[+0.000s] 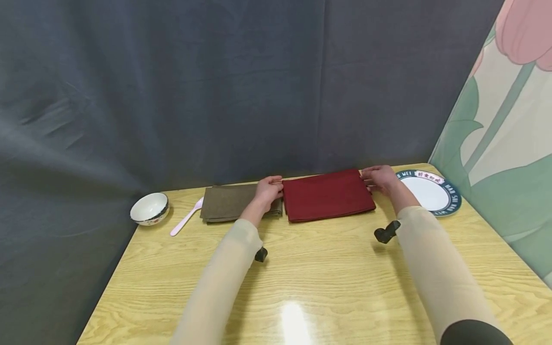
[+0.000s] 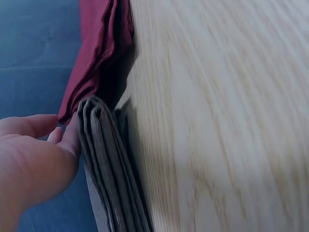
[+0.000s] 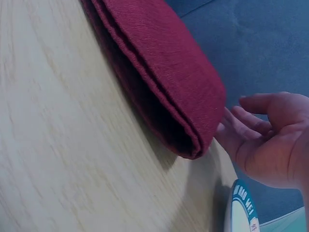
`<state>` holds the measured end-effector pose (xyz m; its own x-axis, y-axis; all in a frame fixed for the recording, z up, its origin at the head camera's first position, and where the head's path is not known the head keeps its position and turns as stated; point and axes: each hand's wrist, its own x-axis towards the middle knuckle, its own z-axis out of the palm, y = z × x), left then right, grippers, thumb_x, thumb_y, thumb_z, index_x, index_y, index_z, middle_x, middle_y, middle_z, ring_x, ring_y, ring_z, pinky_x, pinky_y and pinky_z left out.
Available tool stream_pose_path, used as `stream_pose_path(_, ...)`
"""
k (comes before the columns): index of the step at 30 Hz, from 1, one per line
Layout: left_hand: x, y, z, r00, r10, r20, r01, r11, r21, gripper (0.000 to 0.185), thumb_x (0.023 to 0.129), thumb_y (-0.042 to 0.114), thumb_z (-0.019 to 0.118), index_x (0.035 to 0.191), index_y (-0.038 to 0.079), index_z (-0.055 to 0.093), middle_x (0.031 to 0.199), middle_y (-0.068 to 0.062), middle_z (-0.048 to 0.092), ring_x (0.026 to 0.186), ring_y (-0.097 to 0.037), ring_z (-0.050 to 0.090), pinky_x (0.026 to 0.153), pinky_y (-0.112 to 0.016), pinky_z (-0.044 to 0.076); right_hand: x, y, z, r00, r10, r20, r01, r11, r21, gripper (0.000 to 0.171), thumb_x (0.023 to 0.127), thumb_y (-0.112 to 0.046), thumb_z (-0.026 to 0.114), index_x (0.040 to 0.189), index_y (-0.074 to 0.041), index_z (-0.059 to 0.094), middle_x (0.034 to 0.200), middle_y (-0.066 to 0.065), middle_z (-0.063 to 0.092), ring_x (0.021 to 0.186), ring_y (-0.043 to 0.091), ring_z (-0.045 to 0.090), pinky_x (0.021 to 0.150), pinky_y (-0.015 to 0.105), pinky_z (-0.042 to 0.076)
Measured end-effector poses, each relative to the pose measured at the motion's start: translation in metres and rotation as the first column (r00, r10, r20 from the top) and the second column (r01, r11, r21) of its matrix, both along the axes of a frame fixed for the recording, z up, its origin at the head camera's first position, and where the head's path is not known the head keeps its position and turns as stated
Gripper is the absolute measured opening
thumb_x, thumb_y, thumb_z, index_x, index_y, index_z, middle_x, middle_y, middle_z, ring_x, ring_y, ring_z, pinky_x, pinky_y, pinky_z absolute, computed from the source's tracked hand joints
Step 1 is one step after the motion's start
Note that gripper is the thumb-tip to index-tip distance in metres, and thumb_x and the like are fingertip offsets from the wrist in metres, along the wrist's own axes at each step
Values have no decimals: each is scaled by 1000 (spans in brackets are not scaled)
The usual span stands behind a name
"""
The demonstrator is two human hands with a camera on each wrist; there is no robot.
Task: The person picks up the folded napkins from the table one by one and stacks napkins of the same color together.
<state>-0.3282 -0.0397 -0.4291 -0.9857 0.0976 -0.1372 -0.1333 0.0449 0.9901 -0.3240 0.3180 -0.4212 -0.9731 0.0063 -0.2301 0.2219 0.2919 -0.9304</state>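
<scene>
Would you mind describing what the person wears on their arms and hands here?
Both arms wear long, close-fitting beige sleeves ending near the wrists. A small black device is strapped under the right wrist, another under the left. The left hand and right hand are bare.

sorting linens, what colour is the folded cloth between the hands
Dark red cloth; clearest in the head view.

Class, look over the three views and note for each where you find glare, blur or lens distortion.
Head view: a bright glare patch on the table near the bottom edge, and wide-angle stretch of the sleeves. Left wrist view: the wood grain is smeared, while the brown cloth folds stay fairly sharp. Right wrist view: the near tabletop is soft, the red cloth weave crisp.
</scene>
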Motion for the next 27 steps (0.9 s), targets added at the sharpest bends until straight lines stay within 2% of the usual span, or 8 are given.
stream_pose_path(2, 0, -6, 1, 1000, -1, 6, 1, 999, 38, 42, 103, -2, 54, 144, -4, 51, 138, -22, 56, 125, -33, 57, 100, -43, 51, 1, 0, 3, 1000, -16, -13, 16, 1000, -7, 46, 109, -16, 44, 145, 14, 39, 137, 31, 50, 104, 22, 61, 86, 33, 56)
stream_pose_path(4, 0, -11, 2, 1000, -1, 12, 0, 997, 74, 43, 103, -1, 55, 145, -6, 50, 139, -25, 55, 125, -34, 57, 101, -43, 50, 2, -2, 6, 999, -33, -34, 32, 999, -23, 47, 110, -17, 43, 145, 15, 38, 139, 33, 48, 109, 27, 62, 91, 37, 55)
stream_pose_path(8, 0, -23, 2, 1000, -1, 12, 0, 994, 107, 43, 103, 1, 55, 145, -7, 48, 140, -29, 51, 126, -38, 55, 103, -44, 49, 3, -5, 10, 996, -52, -77, 49, 998, -40, 51, 110, -19, 41, 147, 16, 34, 142, 36, 45, 125, 41, 53, 103, 48, 47)
stream_pose_path(11, 1, -31, 3, 1000, -1, 1, 1, 994, 107, 41, 104, 2, 54, 144, -8, 49, 142, -29, 50, 128, -39, 53, 103, -44, 48, 4, -10, 14, 990, -60, -131, 58, 998, -18, 52, 110, -22, 42, 145, 16, 37, 140, 37, 46, 129, 45, 48, 106, 52, 43)
stream_pose_path(15, 4, -40, 6, 1000, -5, -19, 7, 996, 90, 41, 104, 5, 54, 143, -8, 50, 144, -28, 49, 128, -38, 53, 102, -45, 49, 5, -19, 17, 972, -71, -224, 82, 996, 39, 50, 109, -25, 46, 140, 14, 46, 134, 35, 53, 123, 39, 55, 101, 50, 48)
stream_pose_path(19, 6, -46, 9, 999, -11, -43, 12, 999, 43, 39, 104, 8, 56, 141, -5, 53, 142, -25, 51, 128, -36, 53, 100, -45, 51, 7, -26, 18, 958, -49, -282, 78, 993, 92, 49, 108, -29, 50, 138, 10, 51, 132, 32, 57, 116, 34, 59, 94, 43, 54)
stream_pose_path(23, 9, -53, 11, 996, -34, -81, 32, 999, -15, 35, 104, 11, 57, 136, -1, 58, 139, -22, 53, 128, -37, 53, 99, -48, 51, 11, -33, 19, 952, -5, -305, 42, 992, 116, 51, 107, -34, 51, 137, 7, 52, 133, 30, 56, 118, 39, 56, 97, 48, 51)
stream_pose_path(27, 14, -59, 14, 984, -87, -153, 61, 985, -164, 32, 104, 14, 59, 134, 4, 61, 137, -19, 57, 125, -33, 54, 99, -48, 50, 14, -43, 17, 942, 52, -331, 23, 976, 219, 54, 105, -41, 53, 139, 1, 53, 135, 25, 56, 119, 40, 54, 99, 51, 46)
